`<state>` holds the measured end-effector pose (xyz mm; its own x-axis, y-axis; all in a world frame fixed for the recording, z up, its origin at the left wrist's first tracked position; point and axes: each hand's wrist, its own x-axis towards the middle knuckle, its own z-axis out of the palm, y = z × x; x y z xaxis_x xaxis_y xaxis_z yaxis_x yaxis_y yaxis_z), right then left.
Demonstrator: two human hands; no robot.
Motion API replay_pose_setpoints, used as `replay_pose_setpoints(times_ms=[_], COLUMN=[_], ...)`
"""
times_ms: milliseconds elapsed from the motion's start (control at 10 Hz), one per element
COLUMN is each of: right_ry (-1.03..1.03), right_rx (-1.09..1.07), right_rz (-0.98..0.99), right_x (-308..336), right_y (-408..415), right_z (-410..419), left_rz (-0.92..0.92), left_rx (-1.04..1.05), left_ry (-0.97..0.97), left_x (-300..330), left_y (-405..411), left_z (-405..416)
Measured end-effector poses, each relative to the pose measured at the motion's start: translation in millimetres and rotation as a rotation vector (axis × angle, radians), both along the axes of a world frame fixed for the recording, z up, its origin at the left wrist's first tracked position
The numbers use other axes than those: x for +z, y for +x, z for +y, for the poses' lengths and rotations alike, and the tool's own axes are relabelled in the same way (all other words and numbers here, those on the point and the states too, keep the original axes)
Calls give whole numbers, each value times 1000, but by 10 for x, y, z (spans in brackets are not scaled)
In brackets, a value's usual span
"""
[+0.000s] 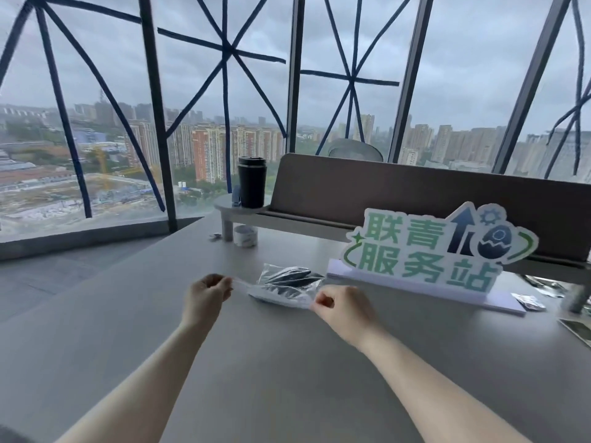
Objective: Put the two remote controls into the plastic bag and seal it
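**Both hands pinch the bag's near edge, remotes inside**

Grey table [287, 362] fills the lower frame. Clear plastic bag [281, 287] lies flat on it just above centre, at roughly 12 o'clock from the two forearms. Two dark remote controls [292, 276] sit inside the bag, side by side, blurred through the plastic; buttons not readable.

Left hand [208, 294] at 9 o'clock of the bag: fingers curled, thumb and forefinger pinched on the bag's left end of the near strip. Right hand [339, 306] at 4 o'clock of the bag: also curled, thumb and fingertips pinching the right end of the same strip. The edge runs taut between the two pinches. Can't tell if the seal is closed along its length.

White-and-green cutout sign [431, 251] on a pale base stands at 2 o'clock of the bag, just beside it. Black tumbler [252, 182] stands upright on a small raised shelf [230, 207] at 11 o'clock, well apart from the bag. Roll of tape [245, 236] sits on the table under that shelf. Brown desk divider [399, 190] runs behind the sign. Small foil packets [527, 302] at 3 o'clock, far right. Windows with blue tape crosses [227, 52] fill the top.
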<state>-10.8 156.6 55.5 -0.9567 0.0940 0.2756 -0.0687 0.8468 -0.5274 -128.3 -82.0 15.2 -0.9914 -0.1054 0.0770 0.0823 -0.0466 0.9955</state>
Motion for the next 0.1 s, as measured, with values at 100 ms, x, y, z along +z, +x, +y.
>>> replay_pose_setpoints(times_ms=[100], right_ry=[-52], right_rx=[77], right_rz=[-140], right_x=[-74], right_y=[270], right_z=[-69], left_rz=[6], left_rx=[54], left_ry=[-56], left_x=[-177], left_y=[303], left_z=[-122])
